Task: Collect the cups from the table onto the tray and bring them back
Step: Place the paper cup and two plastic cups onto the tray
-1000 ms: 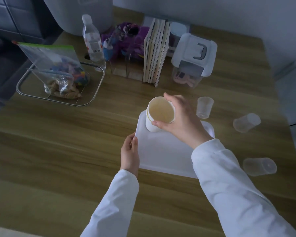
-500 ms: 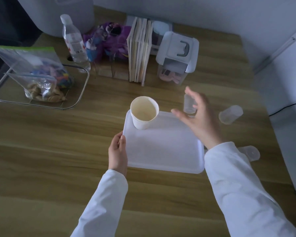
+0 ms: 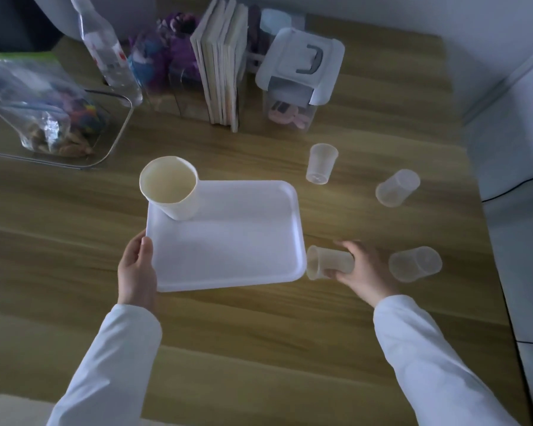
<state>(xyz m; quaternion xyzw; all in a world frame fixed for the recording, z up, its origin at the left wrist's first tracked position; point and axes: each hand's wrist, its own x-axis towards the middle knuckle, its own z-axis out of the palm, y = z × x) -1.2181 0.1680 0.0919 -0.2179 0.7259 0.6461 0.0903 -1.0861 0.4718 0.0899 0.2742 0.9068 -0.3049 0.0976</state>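
A white tray point(image 3: 234, 241) lies on the wooden table. A white paper cup point(image 3: 171, 187) stands upright in its far left corner. My left hand point(image 3: 137, 272) grips the tray's near left edge. My right hand point(image 3: 362, 270) is closed around a clear plastic cup point(image 3: 328, 262) that lies on its side just off the tray's near right corner, mouth toward the tray. Three more clear cups are on the table: one upright point(image 3: 320, 163) beyond the tray, one on its side point(image 3: 397, 187) further right, one on its side point(image 3: 416, 263) right of my hand.
Along the back stand a water bottle point(image 3: 108, 53), a row of books point(image 3: 222, 63), purple toys point(image 3: 173, 53) and a lidded clear box point(image 3: 299, 75). A clear tray point(image 3: 117, 130) with a bag of items sits at the left. The table's right edge runs by a white wall.
My right hand left the paper cup on the tray, swung right, then came down and closed on the lying clear cup by the tray's near right corner. My left hand stayed on the tray.
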